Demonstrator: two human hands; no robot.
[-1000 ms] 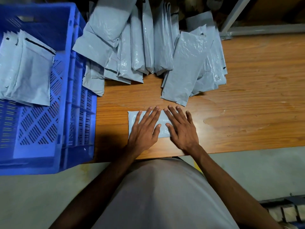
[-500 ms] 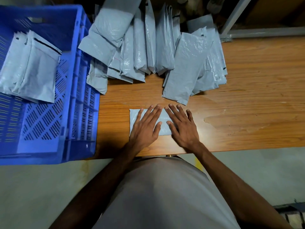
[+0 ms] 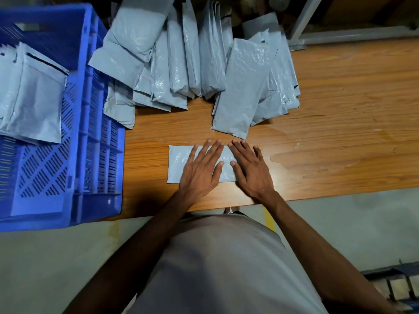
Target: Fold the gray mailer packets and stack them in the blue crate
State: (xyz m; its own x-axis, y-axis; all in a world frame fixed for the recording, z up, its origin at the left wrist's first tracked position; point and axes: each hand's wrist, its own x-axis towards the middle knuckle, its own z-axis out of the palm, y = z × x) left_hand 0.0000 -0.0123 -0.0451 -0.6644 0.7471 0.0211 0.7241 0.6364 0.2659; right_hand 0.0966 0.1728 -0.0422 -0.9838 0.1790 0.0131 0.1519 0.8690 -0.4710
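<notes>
A folded gray mailer packet (image 3: 178, 164) lies flat on the wooden table (image 3: 340, 132) near its front edge. My left hand (image 3: 201, 169) and my right hand (image 3: 251, 172) rest palm-down on it, fingers spread, pressing it flat. The right end of the packet is hidden under my right hand. Behind it lies a loose pile of unfolded gray mailers (image 3: 240, 87). The blue crate (image 3: 90, 137) stands at the left and holds a stack of folded mailers (image 3: 31, 98).
A metal frame leg and rail (image 3: 301, 23) run along the table's back right. The right half of the table is bare wood. The floor shows below the table's front edge, with a dark object at the lower right.
Both hands have stayed flat on the folded packet, shifting only slightly. The camera view has drifted a little.
</notes>
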